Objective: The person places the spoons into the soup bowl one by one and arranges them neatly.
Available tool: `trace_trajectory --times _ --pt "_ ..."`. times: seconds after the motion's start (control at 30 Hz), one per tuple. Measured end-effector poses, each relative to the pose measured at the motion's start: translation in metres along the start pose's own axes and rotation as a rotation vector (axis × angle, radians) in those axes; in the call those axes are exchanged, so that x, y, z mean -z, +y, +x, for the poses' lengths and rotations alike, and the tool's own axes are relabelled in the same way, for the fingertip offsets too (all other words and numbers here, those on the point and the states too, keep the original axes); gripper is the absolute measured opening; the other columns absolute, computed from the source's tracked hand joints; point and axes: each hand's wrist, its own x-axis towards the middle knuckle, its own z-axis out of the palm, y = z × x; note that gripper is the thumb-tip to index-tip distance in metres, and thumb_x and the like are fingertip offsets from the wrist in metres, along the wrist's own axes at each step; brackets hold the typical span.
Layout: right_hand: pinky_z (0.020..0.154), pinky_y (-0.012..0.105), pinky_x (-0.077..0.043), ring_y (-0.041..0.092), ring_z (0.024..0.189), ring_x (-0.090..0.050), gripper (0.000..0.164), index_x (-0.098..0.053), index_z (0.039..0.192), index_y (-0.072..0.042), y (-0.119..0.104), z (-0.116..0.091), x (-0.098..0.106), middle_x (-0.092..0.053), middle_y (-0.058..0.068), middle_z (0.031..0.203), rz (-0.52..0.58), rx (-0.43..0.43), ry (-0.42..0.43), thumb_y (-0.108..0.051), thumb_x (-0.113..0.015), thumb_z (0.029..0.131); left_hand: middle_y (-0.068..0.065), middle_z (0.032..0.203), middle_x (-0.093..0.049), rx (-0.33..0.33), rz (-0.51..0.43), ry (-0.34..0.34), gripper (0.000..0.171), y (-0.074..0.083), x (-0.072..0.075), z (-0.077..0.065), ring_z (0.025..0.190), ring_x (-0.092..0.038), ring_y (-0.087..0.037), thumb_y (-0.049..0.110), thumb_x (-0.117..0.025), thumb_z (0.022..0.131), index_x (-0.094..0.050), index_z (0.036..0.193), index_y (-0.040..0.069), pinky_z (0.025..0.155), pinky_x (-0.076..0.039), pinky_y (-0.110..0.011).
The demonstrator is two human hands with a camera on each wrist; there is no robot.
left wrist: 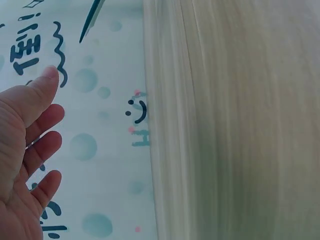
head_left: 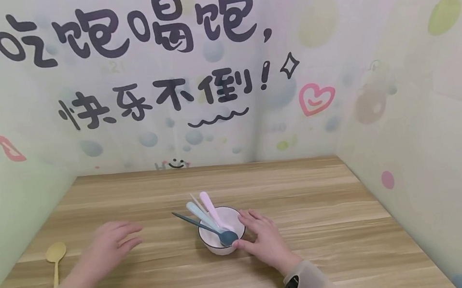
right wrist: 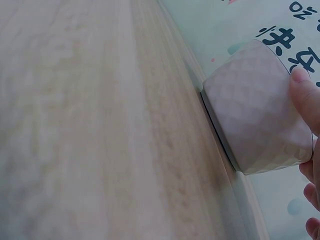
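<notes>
A white bowl (head_left: 216, 250) with a dark rim and a faceted outside stands on the table in the head view. Lying across it is a dark blue spoon (head_left: 228, 238), its bowl end at the near rim. Light blue (head_left: 198, 212) and pink (head_left: 207, 203) handles lean out over the far side, beside a thin pale one. My right hand (head_left: 265, 240) holds the bowl by its right side, thumb at the near rim; the right wrist view shows that thumb against the bowl wall (right wrist: 255, 110). My left hand (head_left: 106, 248) hovers left of the bowl, fingers relaxed, holding nothing.
A yellow spoon (head_left: 56, 253) lies at the table's left, its handle end partly hidden behind my left forearm. The wooden table (head_left: 331, 208) is bounded by printed walls (head_left: 230, 134) at the back and both sides.
</notes>
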Motion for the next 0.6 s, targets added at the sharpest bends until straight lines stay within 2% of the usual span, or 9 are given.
trace_trajectory --times 0.17,0.33,0.6 --pt "0.107 0.056 -0.027 0.028 0.136 -0.037 0.076 -0.054 0.136 -0.005 -0.002 0.000 0.001 -0.050 0.004 0.142 0.004 -0.001 0.002 -0.054 -0.070 0.080 -0.017 0.102 -0.069 0.081 -0.038 0.011 0.027 -0.004 0.005 -0.009 0.097 -0.059 -0.041 0.011 -0.079 0.075 -0.072 0.100 0.004 0.085 -0.041 -0.058" --pt "0.107 0.055 -0.026 0.028 0.136 -0.037 0.075 -0.054 0.136 -0.005 -0.002 0.000 0.001 -0.050 0.004 0.142 0.006 -0.005 0.000 -0.053 -0.070 0.080 -0.020 0.104 -0.067 0.134 -0.066 0.042 0.026 -0.008 0.008 -0.016 0.097 -0.059 -0.044 0.008 -0.078 0.075 -0.072 0.099 0.001 0.084 -0.041 -0.058" --pt "0.107 0.055 -0.025 0.027 0.137 -0.036 0.076 -0.053 0.137 -0.006 -0.004 -0.001 0.002 -0.049 0.004 0.143 0.007 -0.014 -0.013 -0.053 -0.070 0.080 -0.022 0.108 -0.066 0.324 -0.091 0.036 0.028 -0.012 0.014 -0.029 0.101 -0.058 -0.044 0.016 -0.071 0.087 -0.069 0.109 -0.001 0.082 -0.044 -0.057"
